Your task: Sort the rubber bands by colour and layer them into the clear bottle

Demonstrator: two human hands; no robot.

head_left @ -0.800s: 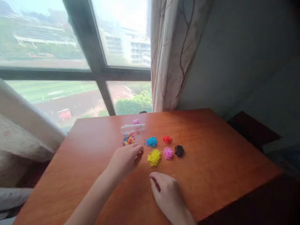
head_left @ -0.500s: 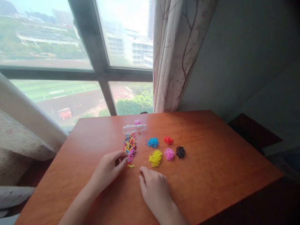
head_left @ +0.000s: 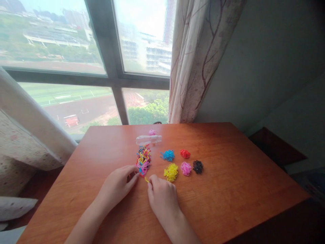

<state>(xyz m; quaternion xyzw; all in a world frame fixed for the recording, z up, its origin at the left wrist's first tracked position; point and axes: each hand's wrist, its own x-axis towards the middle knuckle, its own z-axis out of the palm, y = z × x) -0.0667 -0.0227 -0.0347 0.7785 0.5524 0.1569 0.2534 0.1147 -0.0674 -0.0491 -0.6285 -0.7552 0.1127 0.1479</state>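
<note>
Yellow band (head_left: 146,179) between my right hand (head_left: 164,194) and the mixed pile (head_left: 143,158).
Right hand touching the band, grip hidden; left hand (head_left: 121,180) at the pile's edge, thumb and forefinger apart. I should draw gently, steadying the pile against tangles.

No lettering, label, brand, number or sign can be read anywhere here.

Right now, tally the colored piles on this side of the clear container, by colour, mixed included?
Mixed pile: 1
Blue pile: 1
Red pile: 1
Yellow pile: 1
Pink pile: 1
Black pile: 1
Total: 6
</note>
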